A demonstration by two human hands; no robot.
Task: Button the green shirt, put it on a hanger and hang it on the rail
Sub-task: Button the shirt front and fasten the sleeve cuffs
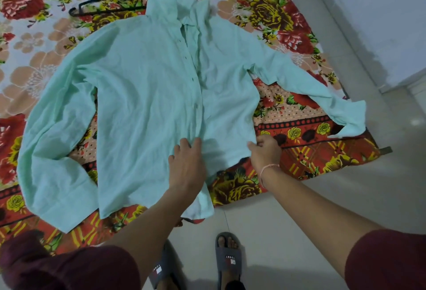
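Green shirt (147, 96) is flat on its back, front up, spread across the floral sheet (311, 151), with the collar (175, 3) at the far end and the hem toward the person. Both sleeves are splayed out to the sides; the cuff on the person's right reaches the sheet's edge. A row of dark buttons (191, 77) runs down the placket, and the front gapes a little just under the collar.

Left hand (186, 165) lies flat on the lower front beside the placket, fingers straight and slightly spread, gripping nothing. Right hand (265, 151) is at the shirt's side edge near the hem, fingers curled, pinching the cloth. There's a thin pink band (268, 168) on that wrist.

Black hanger (110, 1) lies on the sheet just beside the collar, on the person's left, its near end tucked under the shoulder. Pale tiled floor (345, 197) borders the sheet, with grey slides (228, 257) on the person's feet.
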